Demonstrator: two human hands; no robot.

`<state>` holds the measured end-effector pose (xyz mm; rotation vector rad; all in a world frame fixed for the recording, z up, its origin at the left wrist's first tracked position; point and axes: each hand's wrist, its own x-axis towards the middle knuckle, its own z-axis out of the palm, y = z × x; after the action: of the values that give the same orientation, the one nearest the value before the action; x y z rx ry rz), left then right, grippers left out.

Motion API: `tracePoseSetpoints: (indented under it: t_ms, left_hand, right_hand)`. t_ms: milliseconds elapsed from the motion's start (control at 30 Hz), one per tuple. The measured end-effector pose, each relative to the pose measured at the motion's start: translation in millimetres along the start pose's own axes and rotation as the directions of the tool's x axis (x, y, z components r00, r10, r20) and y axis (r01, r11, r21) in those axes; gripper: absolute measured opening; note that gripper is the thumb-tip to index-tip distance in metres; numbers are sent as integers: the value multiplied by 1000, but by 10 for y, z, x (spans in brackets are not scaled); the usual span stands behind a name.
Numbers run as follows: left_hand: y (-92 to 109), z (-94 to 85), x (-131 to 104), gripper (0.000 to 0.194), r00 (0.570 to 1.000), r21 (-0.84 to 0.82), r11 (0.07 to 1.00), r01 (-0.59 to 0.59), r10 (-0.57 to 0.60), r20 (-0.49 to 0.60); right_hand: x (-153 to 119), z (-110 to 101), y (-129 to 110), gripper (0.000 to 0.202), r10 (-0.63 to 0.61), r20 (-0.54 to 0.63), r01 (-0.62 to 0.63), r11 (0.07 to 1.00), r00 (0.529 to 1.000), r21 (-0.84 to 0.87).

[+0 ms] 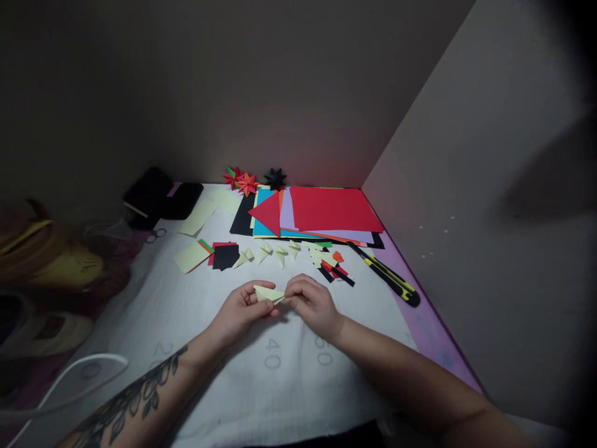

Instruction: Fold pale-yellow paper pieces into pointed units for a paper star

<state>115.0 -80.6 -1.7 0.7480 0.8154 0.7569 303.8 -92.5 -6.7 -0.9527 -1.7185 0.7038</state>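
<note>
A pale yellow piece of folded paper [268,294] is held above the white cloth, its pointed end toward the right. My left hand [242,309] grips its left part between thumb and fingers. At the right tip, my right hand [313,302] pinches the paper, with the fingertips partly hiding that end. Just beyond the hands lies a row of several small folded pale yellow paper pieces [265,252]. To their left are black paper squares [226,257] and pale yellow paper squares [192,256].
A yellow-and-black utility knife [389,277] lies at the right. Paper scraps [334,264] sit near it. Coloured sheets [336,208] are stacked at the back, behind them folded paper stars [247,183]. Scissors [156,235] rest at left; a white cable [84,361] curves nearby.
</note>
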Motion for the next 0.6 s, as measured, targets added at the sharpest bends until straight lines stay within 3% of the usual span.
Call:
tracePoseSetpoints:
  t_ms: [200,367,600]
  left_hand:
    - [-14,21,-10,32,997,42,996,-78,79,-23]
    - [40,63,-29,29,984,150,980,-128,145,-107]
    - [18,66,-31,33,977,193,972,-131,159,-139]
  right_hand:
    - [-18,6,8,11,-15,48,15,1000,999,14]
    - [-35,21,16,9,24,13,-24,1000,1000,17]
    - [-21,66,-12,10,-39,-7,39,999,999,5]
